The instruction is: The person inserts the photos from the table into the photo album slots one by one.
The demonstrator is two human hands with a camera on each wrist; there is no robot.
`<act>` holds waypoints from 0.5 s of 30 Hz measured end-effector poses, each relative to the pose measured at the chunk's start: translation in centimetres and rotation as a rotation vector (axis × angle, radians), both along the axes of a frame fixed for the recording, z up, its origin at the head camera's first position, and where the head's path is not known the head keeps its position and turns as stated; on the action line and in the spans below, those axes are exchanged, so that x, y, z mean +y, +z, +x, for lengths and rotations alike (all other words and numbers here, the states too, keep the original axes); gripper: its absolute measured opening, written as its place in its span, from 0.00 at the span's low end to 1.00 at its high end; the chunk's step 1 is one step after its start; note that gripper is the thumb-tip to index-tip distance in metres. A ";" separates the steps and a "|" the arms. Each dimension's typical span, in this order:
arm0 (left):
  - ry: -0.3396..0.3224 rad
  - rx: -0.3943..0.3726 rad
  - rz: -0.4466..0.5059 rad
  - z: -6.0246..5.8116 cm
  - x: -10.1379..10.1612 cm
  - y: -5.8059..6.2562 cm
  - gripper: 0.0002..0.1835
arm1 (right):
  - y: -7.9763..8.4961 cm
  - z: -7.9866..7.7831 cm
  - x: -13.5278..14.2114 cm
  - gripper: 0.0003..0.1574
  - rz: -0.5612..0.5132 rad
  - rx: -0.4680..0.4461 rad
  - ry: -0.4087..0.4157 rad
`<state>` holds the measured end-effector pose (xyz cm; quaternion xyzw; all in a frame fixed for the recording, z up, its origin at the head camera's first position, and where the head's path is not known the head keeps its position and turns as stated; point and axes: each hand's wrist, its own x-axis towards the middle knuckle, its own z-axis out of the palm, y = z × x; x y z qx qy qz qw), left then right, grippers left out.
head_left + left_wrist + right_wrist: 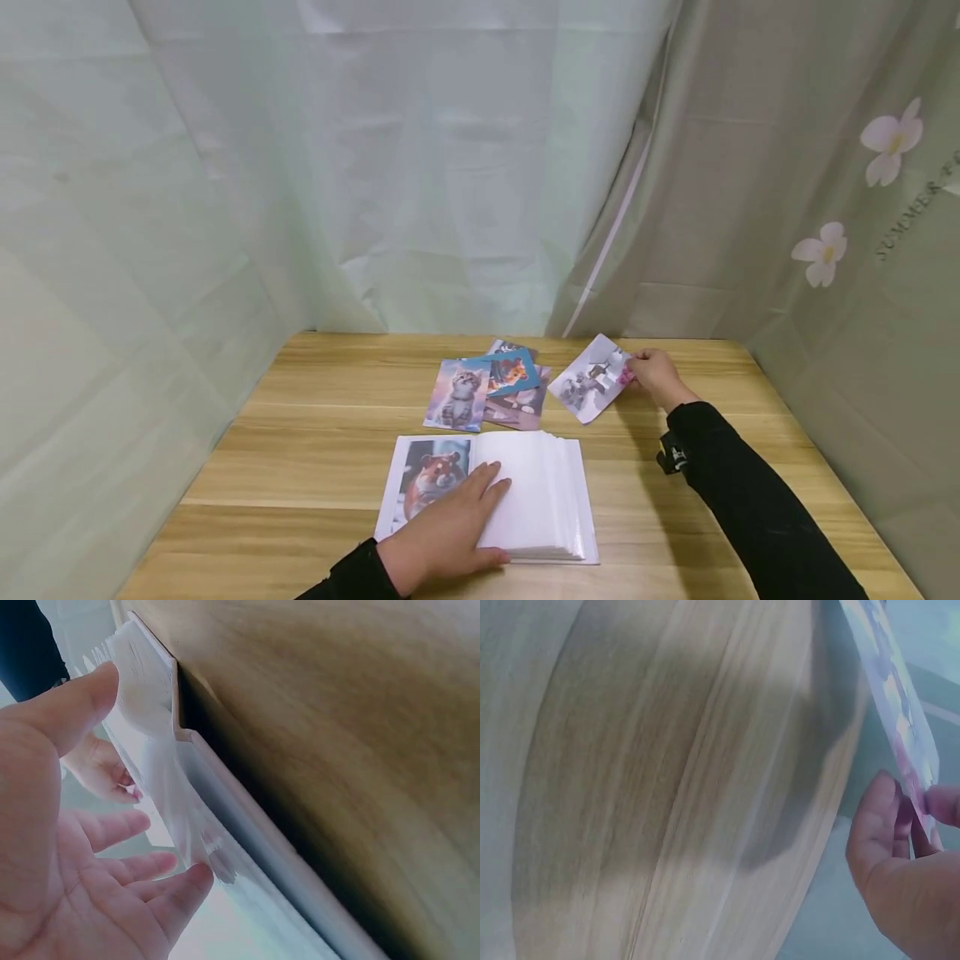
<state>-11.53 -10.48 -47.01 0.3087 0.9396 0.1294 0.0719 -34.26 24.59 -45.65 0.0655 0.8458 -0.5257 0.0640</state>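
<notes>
The right hand [660, 378] pinches a pale rectangular paper photo card [588, 382] by its edge above the light-brown wooden table [300, 454]; the left hand [453, 527], fingers extended, lies across an open white album [525, 496], partly covering it. Likely light, flexible and easily creased, the card suits edge holds; overlapping colourful animal prints [497, 382] lie nearby.

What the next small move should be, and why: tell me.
I'd probably bring the photo card toward the right-hand page of the open album. The right hand pinches the card by its edge, the left hand rests across the album, and that page looks blank, with an animal picture facing it.
</notes>
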 end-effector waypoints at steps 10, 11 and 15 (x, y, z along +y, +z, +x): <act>-0.012 -0.005 0.009 -0.3 0.0 -0.1 0.48 | 0.8 -0.5 -0.6 0.19 -0.137 0.083 -0.066; -0.012 -0.009 0.008 -0.3 0.1 -0.1 0.48 | 0.9 -0.5 -0.7 0.19 -0.150 0.093 -0.068; -0.007 -0.037 0.001 -0.3 0.2 0.1 0.46 | 1.0 -0.6 -1.2 0.18 -0.225 0.108 -0.065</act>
